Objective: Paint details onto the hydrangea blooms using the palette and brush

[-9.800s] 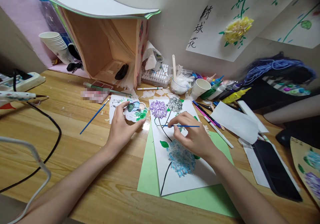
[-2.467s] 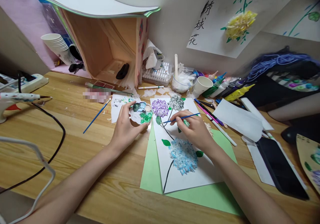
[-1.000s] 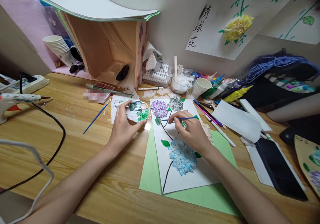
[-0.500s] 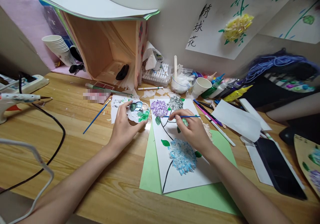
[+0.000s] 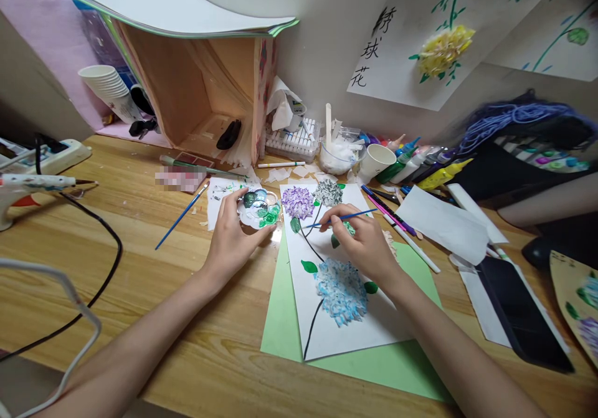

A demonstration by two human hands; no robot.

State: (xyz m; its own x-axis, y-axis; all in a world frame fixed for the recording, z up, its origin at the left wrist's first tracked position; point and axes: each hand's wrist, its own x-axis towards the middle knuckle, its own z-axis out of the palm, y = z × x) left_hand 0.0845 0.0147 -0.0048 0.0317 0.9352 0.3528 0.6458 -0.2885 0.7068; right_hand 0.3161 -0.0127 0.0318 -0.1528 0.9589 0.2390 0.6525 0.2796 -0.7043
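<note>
My right hand (image 5: 362, 243) pinches a thin blue paintbrush (image 5: 348, 217), whose tip rests on the white flower painting (image 5: 341, 318) beside a green leaf near the purple bloom (image 5: 298, 202). The painting also carries a grey bloom (image 5: 327, 192) and a blue bloom (image 5: 342, 290), and it lies on a light green sheet (image 5: 374, 368). My left hand (image 5: 230, 238) curls around the edge of a small white paint palette (image 5: 258, 209) with green and dark paint in it, just left of the painting.
A second blue brush (image 5: 181, 215) lies on the wooden desk left of the palette. Paper cup (image 5: 376, 162), paint bottles (image 5: 420, 167), pens and a dark phone (image 5: 521, 318) crowd the right. A glue gun (image 5: 32, 184) and black cable (image 5: 100, 268) lie left; a wooden box (image 5: 196, 88) stands behind.
The brush handle has tilted up a little and my right hand has shifted slightly on the painting. My left hand stays on the palette.
</note>
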